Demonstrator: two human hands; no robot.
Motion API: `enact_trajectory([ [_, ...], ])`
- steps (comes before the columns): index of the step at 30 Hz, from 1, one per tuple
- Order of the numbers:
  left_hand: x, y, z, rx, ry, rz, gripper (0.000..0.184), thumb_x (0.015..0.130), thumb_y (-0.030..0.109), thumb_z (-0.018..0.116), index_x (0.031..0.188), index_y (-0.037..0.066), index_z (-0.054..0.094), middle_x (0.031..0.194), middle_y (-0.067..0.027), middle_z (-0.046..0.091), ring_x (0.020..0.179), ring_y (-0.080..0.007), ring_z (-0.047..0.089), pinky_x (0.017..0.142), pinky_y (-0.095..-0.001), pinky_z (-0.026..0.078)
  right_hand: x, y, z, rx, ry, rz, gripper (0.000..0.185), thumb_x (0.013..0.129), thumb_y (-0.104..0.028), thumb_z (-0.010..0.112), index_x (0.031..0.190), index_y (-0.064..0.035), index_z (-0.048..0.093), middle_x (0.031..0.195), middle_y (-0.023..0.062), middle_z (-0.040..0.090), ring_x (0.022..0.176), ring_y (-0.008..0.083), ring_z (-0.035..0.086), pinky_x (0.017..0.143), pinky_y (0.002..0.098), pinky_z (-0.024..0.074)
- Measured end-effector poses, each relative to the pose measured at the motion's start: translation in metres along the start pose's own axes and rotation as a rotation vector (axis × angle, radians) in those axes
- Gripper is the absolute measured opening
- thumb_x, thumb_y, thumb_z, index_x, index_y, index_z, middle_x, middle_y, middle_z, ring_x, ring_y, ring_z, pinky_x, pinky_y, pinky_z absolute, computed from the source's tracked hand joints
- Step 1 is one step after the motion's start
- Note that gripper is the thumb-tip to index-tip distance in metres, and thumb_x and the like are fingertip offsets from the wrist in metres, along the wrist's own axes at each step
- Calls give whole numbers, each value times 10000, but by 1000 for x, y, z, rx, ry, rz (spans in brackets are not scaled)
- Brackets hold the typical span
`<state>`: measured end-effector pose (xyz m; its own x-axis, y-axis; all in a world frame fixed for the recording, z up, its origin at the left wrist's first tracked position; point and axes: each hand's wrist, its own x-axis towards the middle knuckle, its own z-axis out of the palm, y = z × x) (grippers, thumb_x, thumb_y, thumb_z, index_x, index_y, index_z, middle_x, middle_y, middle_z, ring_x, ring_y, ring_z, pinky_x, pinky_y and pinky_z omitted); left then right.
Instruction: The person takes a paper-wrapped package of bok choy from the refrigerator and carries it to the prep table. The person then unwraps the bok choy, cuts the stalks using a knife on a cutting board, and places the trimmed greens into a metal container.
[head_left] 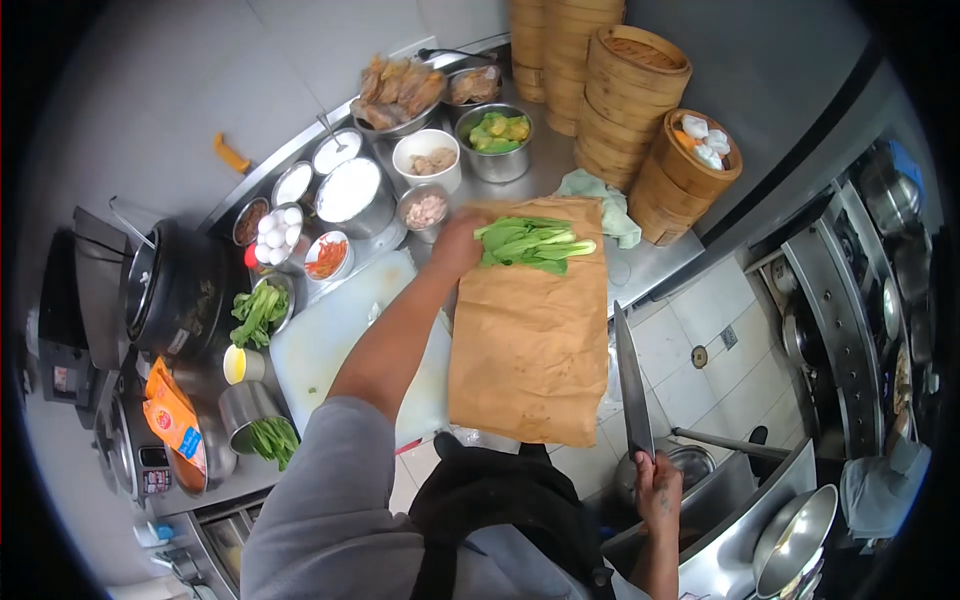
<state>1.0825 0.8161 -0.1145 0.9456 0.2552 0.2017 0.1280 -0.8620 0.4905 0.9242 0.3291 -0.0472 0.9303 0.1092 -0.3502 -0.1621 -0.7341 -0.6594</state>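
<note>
My right hand (658, 490), low on the right, is closed round the handle of a large kitchen knife (632, 385). Its long blade points away from me, beside the paper's right edge. My left hand (457, 245) reaches forward to the upper left of a sheet or bag of brown paper (528, 350). Its fingers are blurred and partly hidden, so their grip does not show. Right beside that hand, leafy greens with pale stems (535, 243) lie on the paper, leaves to the left. Under my left forearm is a white cutting board (310, 345).
Bamboo steamers (625, 110) stand at the back right near a green cloth (605, 205). Bowls of minced meat (425, 210), eggs (278, 238) and sliced carrot (328, 257) crowd the left. A metal pot (250, 410) holds greens. Pans (795, 540) sit at lower right.
</note>
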Motion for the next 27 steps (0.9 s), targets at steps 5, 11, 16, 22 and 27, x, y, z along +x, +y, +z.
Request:
enact_trajectory([
  [5, -28, 10, -36, -650, 317, -30, 369, 762, -117, 652, 1111, -29, 574, 1038, -78, 608, 955, -183, 627, 810, -285, 514, 10, -25, 5, -39, -2, -134, 320, 942, -267, 607, 800, 19, 588, 607, 227, 560, 544, 407, 532, 522, 409, 425],
  [11, -76, 34, -131, -1246, 577, -74, 440, 803, -94, 653, 1213, -15, 512, 1114, -89, 608, 971, -143, 605, 846, -258, 494, 17, -55, 32, -8, -57, -273, 296, 940, -257, 601, 816, 12, 601, 594, 214, 556, 537, 382, 540, 530, 405, 429],
  [16, -148, 22, -188, -1565, 695, -192, 419, 900, 17, 606, 1289, 13, 451, 1103, -93, 587, 996, -214, 624, 867, -337, 512, 3, -103, 55, 103, -162, -337, 321, 953, -285, 581, 809, 1, 607, 567, 169, 554, 506, 262, 552, 531, 380, 433],
  [22, -254, 14, -203, -1334, 637, -383, 338, 905, 14, 614, 1228, -15, 516, 1063, -118, 643, 844, -196, 658, 779, -310, 541, -19, -135, 106, -48, -201, -637, 257, 970, -254, 550, 922, -3, 572, 631, 83, 560, 566, 200, 558, 522, 349, 439],
  [27, -327, 0, -181, -1228, 624, -470, 268, 838, -65, 669, 1083, -52, 562, 991, -109, 678, 839, -148, 656, 784, -275, 535, -62, -172, 135, -114, -265, -877, 273, 915, -201, 606, 1125, -29, 628, 911, 180, 610, 780, 349, 629, 684, 432, 500],
])
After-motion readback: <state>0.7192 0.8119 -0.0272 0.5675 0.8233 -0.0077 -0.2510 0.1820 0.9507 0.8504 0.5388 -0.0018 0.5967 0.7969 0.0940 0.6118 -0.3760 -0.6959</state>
